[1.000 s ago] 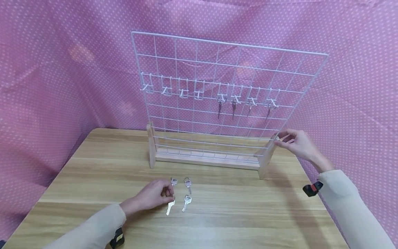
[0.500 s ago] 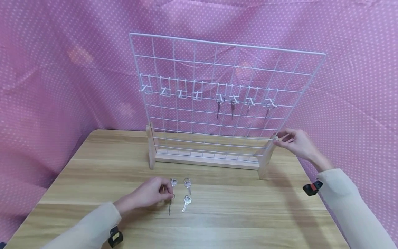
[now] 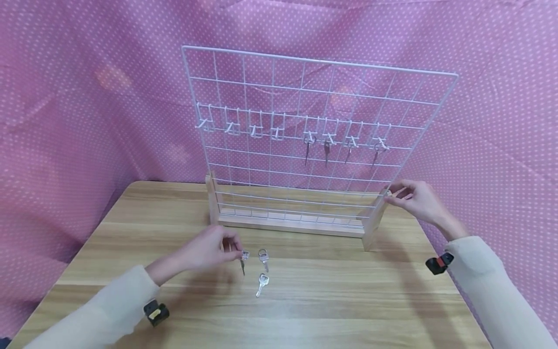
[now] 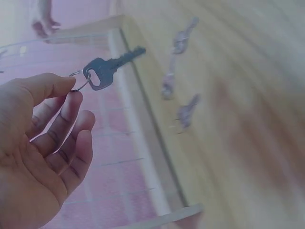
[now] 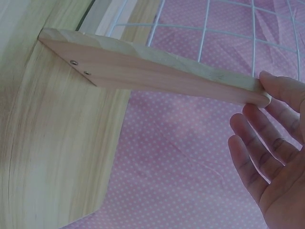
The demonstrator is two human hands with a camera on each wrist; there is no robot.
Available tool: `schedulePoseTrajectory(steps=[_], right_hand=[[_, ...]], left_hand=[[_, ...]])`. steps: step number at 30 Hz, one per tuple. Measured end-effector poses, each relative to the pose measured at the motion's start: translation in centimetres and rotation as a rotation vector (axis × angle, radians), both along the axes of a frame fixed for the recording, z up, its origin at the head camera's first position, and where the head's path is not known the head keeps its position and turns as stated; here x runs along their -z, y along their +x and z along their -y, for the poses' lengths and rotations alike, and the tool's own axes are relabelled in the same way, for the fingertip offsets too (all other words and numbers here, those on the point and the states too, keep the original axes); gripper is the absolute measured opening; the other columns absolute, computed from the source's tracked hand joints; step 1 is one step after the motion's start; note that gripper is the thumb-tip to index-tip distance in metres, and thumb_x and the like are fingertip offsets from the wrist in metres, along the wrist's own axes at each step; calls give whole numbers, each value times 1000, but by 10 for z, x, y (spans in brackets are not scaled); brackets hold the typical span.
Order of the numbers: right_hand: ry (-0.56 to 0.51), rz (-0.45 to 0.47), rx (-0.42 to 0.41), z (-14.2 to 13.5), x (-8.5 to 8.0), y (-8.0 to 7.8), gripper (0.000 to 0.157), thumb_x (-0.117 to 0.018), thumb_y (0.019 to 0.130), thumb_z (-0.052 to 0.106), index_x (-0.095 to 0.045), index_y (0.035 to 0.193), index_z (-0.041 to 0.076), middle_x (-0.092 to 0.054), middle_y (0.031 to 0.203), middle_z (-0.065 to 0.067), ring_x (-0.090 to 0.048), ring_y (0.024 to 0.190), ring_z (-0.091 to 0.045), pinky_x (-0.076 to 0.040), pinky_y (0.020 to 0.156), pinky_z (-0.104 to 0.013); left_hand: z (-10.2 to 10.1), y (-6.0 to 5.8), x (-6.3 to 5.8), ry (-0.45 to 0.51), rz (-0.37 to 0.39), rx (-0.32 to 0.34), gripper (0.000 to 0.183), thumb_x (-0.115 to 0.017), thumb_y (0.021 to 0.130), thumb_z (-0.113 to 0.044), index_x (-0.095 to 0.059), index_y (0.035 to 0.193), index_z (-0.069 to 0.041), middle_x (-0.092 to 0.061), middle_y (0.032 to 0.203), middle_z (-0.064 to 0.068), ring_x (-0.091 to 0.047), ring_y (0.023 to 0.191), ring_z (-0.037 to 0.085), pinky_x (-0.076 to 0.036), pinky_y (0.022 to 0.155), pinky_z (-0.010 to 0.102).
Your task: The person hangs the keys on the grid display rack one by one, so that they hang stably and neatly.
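My left hand point(image 3: 211, 249) pinches a key point(image 4: 102, 74) by its ring between thumb and forefinger; in the left wrist view the key hangs clear of the wooden table. Two keys, an upper one point(image 3: 263, 259) and a lower one point(image 3: 262, 284), lie on the table to its right, and another point(image 4: 186, 114) shows in the left wrist view. At the right end of the wire grid rack point(image 3: 287, 221), my right hand point(image 3: 420, 203) pinches the tip of the wooden side post point(image 5: 167, 69) between thumb and fingers.
White hooks point(image 3: 255, 131) line one row of the grid. Several keys point(image 3: 327, 151) hang from the hooks on the right half; the left hooks carry no keys. A pink dotted cloth point(image 3: 109, 121) surrounds the wooden table point(image 3: 331, 300).
My left hand has lifted the near-left key off the table by its ring and moved away from me, slightly left. The right hand stays on the post.
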State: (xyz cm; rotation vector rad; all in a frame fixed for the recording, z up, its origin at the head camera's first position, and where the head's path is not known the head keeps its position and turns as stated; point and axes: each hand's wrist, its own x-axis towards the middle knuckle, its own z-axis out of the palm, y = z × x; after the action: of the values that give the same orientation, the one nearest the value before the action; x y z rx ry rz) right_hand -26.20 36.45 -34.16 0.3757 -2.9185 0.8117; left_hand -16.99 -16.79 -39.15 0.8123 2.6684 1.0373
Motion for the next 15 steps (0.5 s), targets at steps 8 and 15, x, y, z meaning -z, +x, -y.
schedulePoseTrajectory(steps=[8,15], right_hand=[[-1,-3,11,-1,0,1,40,-79,96,30,-72,122,1,-76,112,-23,-69,95,-24,-56,69,-20],[-8,-1,7,1,-1,2,40,-79,97,30,-72,122,0,-76,114,-24,-70,98,-28,-56,70,-20]], left_hand=[[-9,-14,-49,30,-78,49,6,-79,93,-9,-76,90,-13,-73,82,-4,-61,73,5,-55,65,18],[-17,-24,-98,-19,-182,47,6,-80,93,-11,-76,89,-13,-76,83,-4,-64,75,8,-54,64,19]])
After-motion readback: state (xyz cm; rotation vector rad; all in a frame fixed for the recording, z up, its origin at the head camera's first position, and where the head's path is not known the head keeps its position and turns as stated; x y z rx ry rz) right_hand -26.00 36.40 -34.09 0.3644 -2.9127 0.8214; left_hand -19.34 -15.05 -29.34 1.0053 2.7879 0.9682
